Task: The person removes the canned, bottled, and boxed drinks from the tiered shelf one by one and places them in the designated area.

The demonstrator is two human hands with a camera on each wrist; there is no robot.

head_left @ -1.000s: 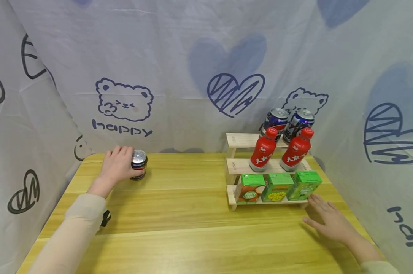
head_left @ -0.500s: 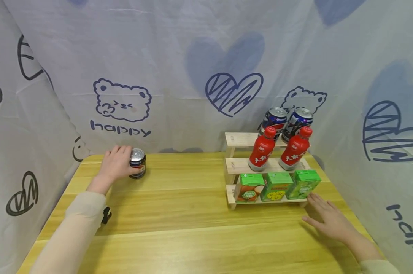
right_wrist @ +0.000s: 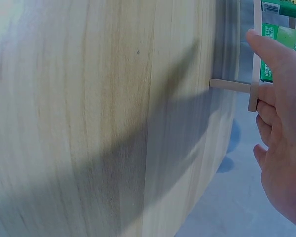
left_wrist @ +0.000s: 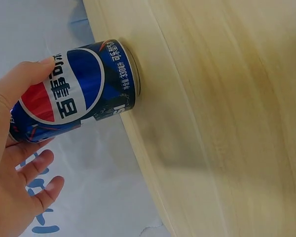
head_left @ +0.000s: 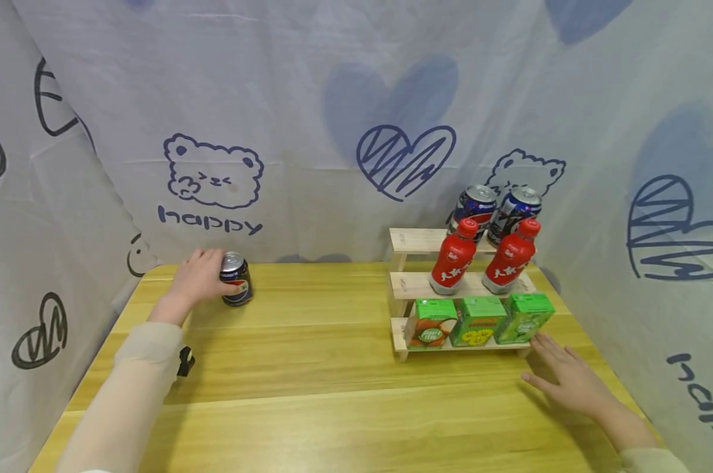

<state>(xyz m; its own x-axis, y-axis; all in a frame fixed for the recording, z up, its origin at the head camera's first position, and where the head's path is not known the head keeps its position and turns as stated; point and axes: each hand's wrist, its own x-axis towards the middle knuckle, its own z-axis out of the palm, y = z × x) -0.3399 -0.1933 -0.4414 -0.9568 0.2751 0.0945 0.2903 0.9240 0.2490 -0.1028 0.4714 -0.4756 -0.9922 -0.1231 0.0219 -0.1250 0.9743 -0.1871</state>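
Observation:
At the table's back left, my left hand (head_left: 199, 277) grips a blue Pepsi can (head_left: 237, 281), thumb on its near side. In the left wrist view the same can (left_wrist: 76, 89) lies between the thumb and a finger, its base at or just over the tabletop; other fingertips are off it. My right hand (head_left: 572, 378) has its fingers loosely extended by the front right corner of a three-step wooden shelf (head_left: 418, 286). Its fingertips reach the shelf end beside a green drink carton (head_left: 524, 320); whether they press on it, I cannot tell. The thumb points apart from them.
Two more cans (head_left: 473, 209) stand on the top step, two red bottles (head_left: 453, 257) on the middle one. Two other cartons (head_left: 432, 323) share the bottom step. A printed cloth (head_left: 309, 118) hangs behind and beside the wooden table (head_left: 321, 368).
The left hand and its can have shifted slightly left and back, and the can's round logo has turned further into view. The right hand stays by the shelf.

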